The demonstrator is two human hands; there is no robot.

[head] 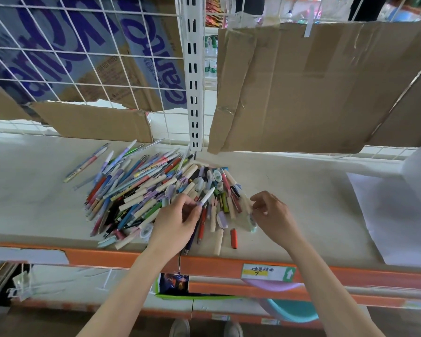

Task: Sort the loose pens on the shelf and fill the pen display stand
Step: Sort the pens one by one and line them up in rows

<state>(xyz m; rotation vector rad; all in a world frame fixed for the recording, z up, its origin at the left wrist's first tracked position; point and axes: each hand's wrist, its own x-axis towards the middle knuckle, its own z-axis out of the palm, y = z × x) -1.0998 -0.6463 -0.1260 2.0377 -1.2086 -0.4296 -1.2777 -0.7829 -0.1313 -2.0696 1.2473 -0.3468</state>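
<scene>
Pens point(141, 188) heaped loose at shelf centre, fanning toward 10 o'clock. Left hand point(178, 220) over the heap's near edge, thumb and fingers pinching a white pen point(206, 197) tilted up toward 1 o'clock. Right hand point(272, 212) at 3 o'clock of the heap, fingers loosely curled, tips just above the pens, gripping nothing clearly seen. Bare shelf point(301, 190) open toward 3 and 9 o'clock; orange front edge point(229, 263) at 6. Cardboard sheets point(314, 88) hanging at 12.

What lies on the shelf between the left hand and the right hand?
In the head view, the near edge of the pen pile lies between the left hand and the right hand: short pens and cream caps.
</scene>
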